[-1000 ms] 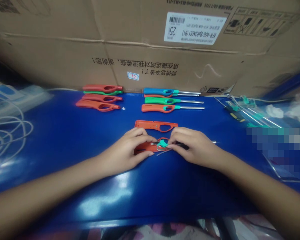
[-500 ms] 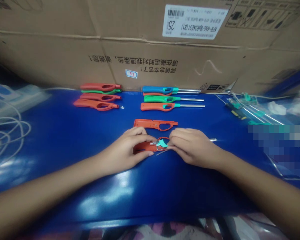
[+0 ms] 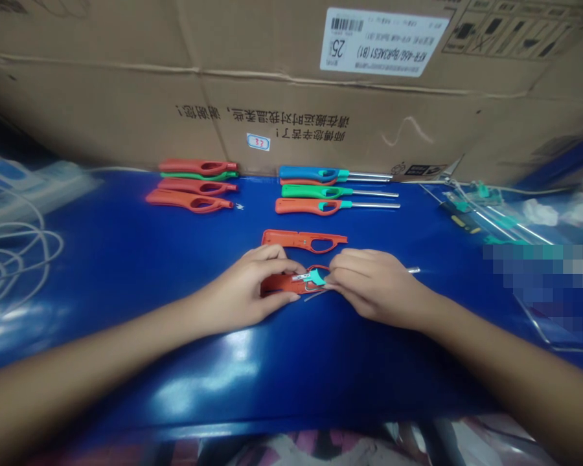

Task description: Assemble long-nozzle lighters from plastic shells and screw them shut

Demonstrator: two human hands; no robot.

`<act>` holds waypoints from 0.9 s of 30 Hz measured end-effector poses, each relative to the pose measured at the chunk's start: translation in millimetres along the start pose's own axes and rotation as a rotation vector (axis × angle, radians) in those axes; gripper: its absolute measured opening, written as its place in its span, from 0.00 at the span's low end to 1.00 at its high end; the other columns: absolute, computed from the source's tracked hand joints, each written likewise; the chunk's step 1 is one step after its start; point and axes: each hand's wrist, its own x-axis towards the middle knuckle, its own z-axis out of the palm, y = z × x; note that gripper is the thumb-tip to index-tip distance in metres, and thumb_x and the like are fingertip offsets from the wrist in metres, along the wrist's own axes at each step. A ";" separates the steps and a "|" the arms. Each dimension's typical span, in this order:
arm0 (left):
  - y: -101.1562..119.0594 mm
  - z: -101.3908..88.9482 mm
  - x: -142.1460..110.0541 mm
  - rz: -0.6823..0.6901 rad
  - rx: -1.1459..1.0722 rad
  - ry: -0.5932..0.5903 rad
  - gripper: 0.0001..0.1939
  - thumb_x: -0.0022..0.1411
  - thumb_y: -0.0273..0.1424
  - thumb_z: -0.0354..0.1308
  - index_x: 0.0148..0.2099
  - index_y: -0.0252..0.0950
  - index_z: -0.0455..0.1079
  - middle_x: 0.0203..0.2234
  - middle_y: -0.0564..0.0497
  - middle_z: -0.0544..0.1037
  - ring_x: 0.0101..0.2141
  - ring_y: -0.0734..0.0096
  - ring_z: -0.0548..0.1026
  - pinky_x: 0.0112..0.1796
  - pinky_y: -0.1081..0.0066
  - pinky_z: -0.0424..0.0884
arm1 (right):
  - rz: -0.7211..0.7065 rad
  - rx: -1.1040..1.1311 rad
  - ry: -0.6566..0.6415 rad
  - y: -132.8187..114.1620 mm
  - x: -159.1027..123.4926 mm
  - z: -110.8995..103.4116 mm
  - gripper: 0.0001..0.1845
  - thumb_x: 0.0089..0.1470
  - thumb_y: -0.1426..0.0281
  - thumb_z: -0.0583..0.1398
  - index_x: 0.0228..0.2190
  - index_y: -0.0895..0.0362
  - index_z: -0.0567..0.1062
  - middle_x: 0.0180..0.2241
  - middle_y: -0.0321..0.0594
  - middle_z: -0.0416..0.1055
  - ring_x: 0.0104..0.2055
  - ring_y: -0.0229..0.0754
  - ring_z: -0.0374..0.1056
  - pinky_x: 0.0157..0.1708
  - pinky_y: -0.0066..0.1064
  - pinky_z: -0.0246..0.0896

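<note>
My left hand is closed around the near end of an orange lighter casing half, thumb below and fingers above. Inside that half sits a teal trigger with a small silvery igniter part at its left. Pinched fingers of my right hand are at the trigger's right side. A metal tube pokes out beyond the right hand; most of it is hidden. Thin wire shows below the trigger. Just behind both hands lies another orange casing half, its inner side up.
Several orange and green casings lie back left, with tiny metal pieces beside them. Assembled long lighters lie back centre. A cardboard box walls the rear. White cable coils at left; rods and teal parts lie right.
The silvery igniter part beside the trigger shows more clearly, slightly tilted. Both hands keep their hold in nearly the same place. The camera view has shifted slightly.
</note>
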 end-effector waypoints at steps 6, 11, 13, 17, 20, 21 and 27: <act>0.7 -0.6 0.6 0.005 0.003 -0.009 0.14 0.66 0.30 0.62 0.53 0.37 0.74 0.36 0.50 0.71 0.39 0.66 0.72 0.43 0.65 0.71 | 0.028 0.060 -0.014 -1.8 1.0 -0.9 0.14 0.67 0.73 0.52 0.34 0.58 0.76 0.31 0.42 0.72 0.33 0.41 0.63 0.35 0.31 0.59; 0.8 -0.5 0.5 0.000 0.017 -0.005 0.13 0.66 0.31 0.61 0.52 0.38 0.74 0.37 0.50 0.73 0.38 0.66 0.72 0.43 0.64 0.71 | 0.056 0.075 -0.034 -2.0 0.1 -1.7 0.13 0.66 0.74 0.53 0.35 0.57 0.77 0.33 0.42 0.73 0.35 0.42 0.65 0.36 0.32 0.60; 0.4 0.0 -0.4 -0.002 0.022 -0.004 0.13 0.66 0.31 0.61 0.53 0.38 0.72 0.41 0.49 0.75 0.41 0.65 0.73 0.45 0.63 0.72 | 0.060 0.078 -0.037 -1.9 -0.5 -1.9 0.13 0.65 0.75 0.53 0.36 0.57 0.77 0.34 0.43 0.73 0.36 0.42 0.66 0.36 0.32 0.61; -1.0 1.0 -2.8 -0.010 0.025 -0.009 0.19 0.65 0.31 0.62 0.58 0.40 0.67 0.45 0.48 0.75 0.46 0.64 0.74 0.50 0.61 0.71 | 0.063 0.082 -0.033 -2.1 -0.9 -1.6 0.13 0.66 0.73 0.53 0.36 0.57 0.77 0.34 0.43 0.74 0.36 0.42 0.66 0.37 0.33 0.61; -1.2 0.8 -3.7 0.000 0.047 -0.020 0.21 0.66 0.31 0.61 0.60 0.41 0.66 0.47 0.48 0.74 0.48 0.63 0.73 0.52 0.60 0.69 | 0.059 0.073 -0.029 -2.1 -0.5 -1.1 0.14 0.67 0.72 0.53 0.35 0.57 0.78 0.34 0.43 0.74 0.36 0.42 0.66 0.37 0.33 0.61; -1.2 0.6 -3.8 0.009 0.054 -0.020 0.21 0.67 0.31 0.61 0.60 0.41 0.66 0.48 0.47 0.74 0.49 0.62 0.72 0.53 0.60 0.68 | 0.049 0.064 -0.025 -1.9 -0.3 -1.2 0.14 0.67 0.72 0.53 0.35 0.58 0.79 0.34 0.43 0.75 0.35 0.42 0.66 0.37 0.33 0.61; -1.2 -0.8 -4.9 0.072 0.107 -0.044 0.21 0.70 0.31 0.57 0.64 0.43 0.66 0.42 0.49 0.71 0.44 0.65 0.70 0.50 0.62 0.68 | -0.013 -0.026 -0.033 -2.2 0.3 -5.9 0.13 0.65 0.73 0.55 0.36 0.59 0.80 0.33 0.41 0.75 0.33 0.43 0.63 0.34 0.35 0.59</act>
